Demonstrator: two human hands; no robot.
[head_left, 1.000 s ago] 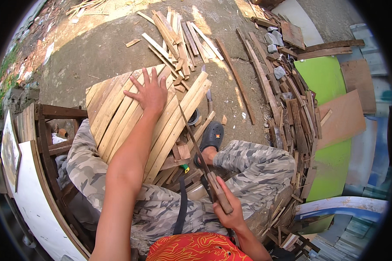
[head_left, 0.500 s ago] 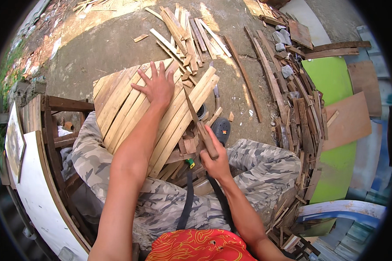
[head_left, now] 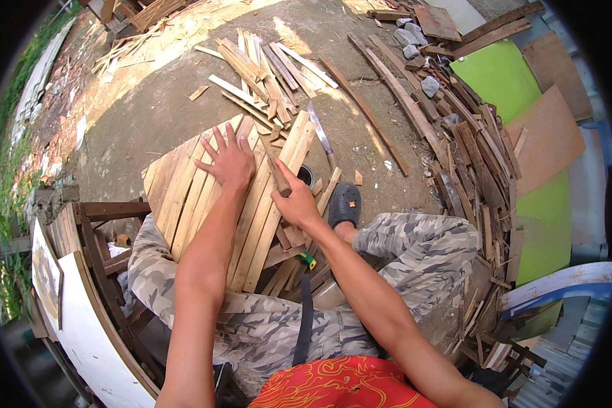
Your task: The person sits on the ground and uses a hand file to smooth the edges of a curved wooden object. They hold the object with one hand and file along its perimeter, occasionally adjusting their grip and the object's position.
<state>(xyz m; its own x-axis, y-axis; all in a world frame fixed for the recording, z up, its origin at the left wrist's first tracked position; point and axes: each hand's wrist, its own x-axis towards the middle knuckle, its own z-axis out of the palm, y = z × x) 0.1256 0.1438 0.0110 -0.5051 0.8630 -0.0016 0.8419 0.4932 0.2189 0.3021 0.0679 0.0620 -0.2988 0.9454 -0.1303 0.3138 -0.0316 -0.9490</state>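
A panel of pale wooden slats [head_left: 207, 194] set side by side lies slanted over my left thigh, with uneven slat ends at its far edge. My left hand [head_left: 231, 160] is spread flat on it, fingers apart. A narrow handsaw [head_left: 279, 180] with a wooden handle is gripped in my right hand [head_left: 297, 198], forefinger stretched along it. Its blade runs away from me between slats near the panel's right side, partly hidden by the angle. Beyond, a large knife [head_left: 320, 132] rests on the ground, near a dark round container [head_left: 307, 175] just right of the slats.
Loose wood strips [head_left: 258, 68] are heaped on the concrete ahead. A long pile of scrap boards [head_left: 472, 163] runs along the right, beside green sheets [head_left: 500, 78]. A wooden frame [head_left: 102, 245] with a white board stands at the left. Something green and yellow [head_left: 307, 260] sits under the panel.
My right hand has pushed the handsaw forward and left, so its handle now lies over the slats. My left hand stays spread on the panel. The whole view has shifted slightly.
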